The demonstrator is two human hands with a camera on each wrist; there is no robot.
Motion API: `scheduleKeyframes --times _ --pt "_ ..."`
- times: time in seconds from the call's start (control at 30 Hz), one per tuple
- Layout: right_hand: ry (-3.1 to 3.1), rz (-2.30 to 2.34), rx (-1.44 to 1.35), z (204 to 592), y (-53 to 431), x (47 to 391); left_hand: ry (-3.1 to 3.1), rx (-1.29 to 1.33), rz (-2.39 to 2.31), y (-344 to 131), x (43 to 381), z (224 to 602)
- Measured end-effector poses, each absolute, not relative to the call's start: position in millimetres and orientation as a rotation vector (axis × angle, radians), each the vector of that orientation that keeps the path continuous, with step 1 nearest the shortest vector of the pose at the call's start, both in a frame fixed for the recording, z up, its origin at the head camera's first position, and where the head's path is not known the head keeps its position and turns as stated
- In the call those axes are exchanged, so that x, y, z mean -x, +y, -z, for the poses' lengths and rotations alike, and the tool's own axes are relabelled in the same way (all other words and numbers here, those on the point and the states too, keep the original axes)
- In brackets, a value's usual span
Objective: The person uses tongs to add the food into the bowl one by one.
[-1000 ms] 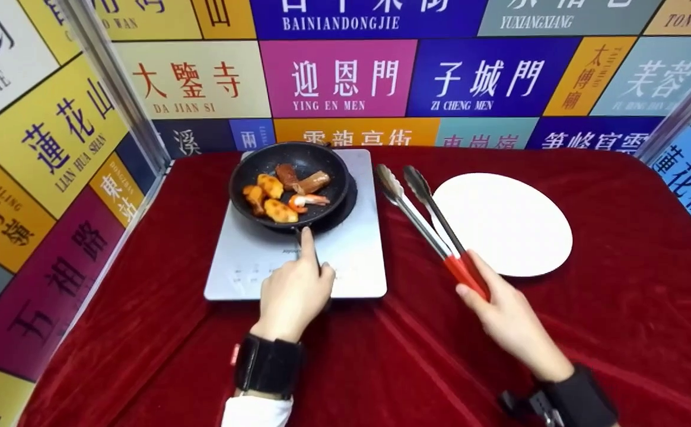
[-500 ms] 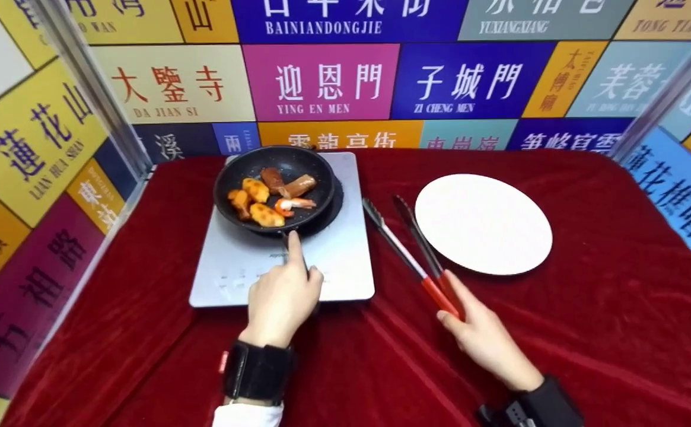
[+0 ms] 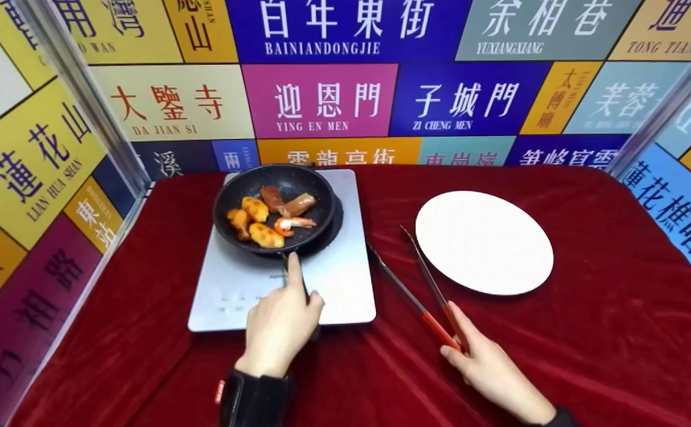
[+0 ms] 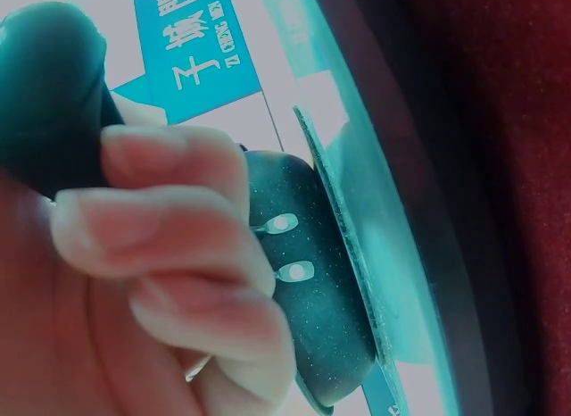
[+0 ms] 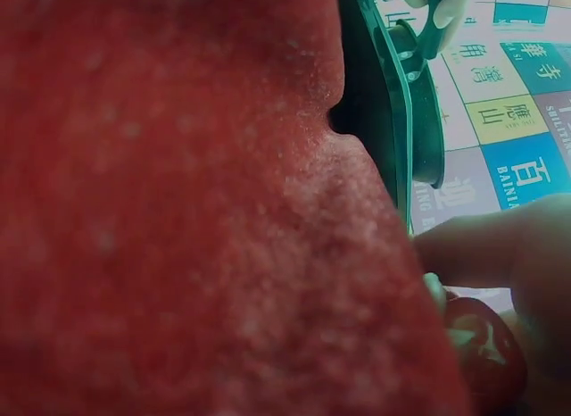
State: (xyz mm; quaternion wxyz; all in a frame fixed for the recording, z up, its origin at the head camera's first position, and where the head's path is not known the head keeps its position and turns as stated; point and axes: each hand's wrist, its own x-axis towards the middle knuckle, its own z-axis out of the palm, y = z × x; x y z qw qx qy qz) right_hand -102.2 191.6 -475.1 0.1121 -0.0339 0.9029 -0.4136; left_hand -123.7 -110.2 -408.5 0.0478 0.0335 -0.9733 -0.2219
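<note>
My left hand [image 3: 280, 326] grips the black handle of a frying pan [image 3: 315, 178], index finger stretched along it toward the rim. Curled fingers [image 4: 178, 228] wrap that handle [image 4: 53, 95] in the left wrist view. Inside the pan lie pieces of food: browned yellow ones [image 3: 266, 235], brown meat pieces [image 3: 299, 204] and an orange-and-white shrimp-like piece [image 3: 292, 225]. The pan sits over the silver induction cooktop [image 3: 345, 279]. My right hand [image 3: 493, 367] holds red-handled metal tongs [image 3: 404, 286], their arms spread apart with nothing between the tips, low over the cloth between cooktop and plate.
A white oval plate [image 3: 484, 243] lies right of the tongs. Dark red cloth [image 3: 612, 332] covers the table and shows folds near the front. Panels with large lettering [image 3: 321, 101] stand behind and at both sides, with metal corner posts [image 3: 102, 112].
The right hand has brought the tongs down toward the table and nearer my body, their tips sinking beside the cooktop. The left hand stays on the pan handle. The head view has shifted slightly.
</note>
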Motion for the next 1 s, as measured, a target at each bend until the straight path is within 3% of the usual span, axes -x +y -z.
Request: scheduleKeyframes --times 0.4,1.0 --pt "3.039 0.561 0.319 468 190 108 -2.97 -0.105 0.656 -116 133 405" --pt "3.05 0.467 0.391 471 176 106 -2.971 -0.111 0.626 -130 135 408"
